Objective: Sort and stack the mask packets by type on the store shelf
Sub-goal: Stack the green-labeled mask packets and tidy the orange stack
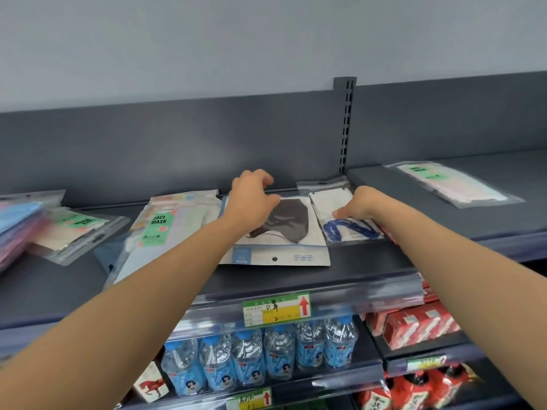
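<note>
Left hand (251, 199) pinches black-mask packet (275, 229) | right hand (355, 205) presses white-mask packet (337, 211) | neighbour packet (165, 223) (reads "FACE MASK")

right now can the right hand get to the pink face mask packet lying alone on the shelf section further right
Probably yes. The right hand rests on the clear packet, and the pink packet lies flat on the next shelf section with nothing over it or between them.
</note>
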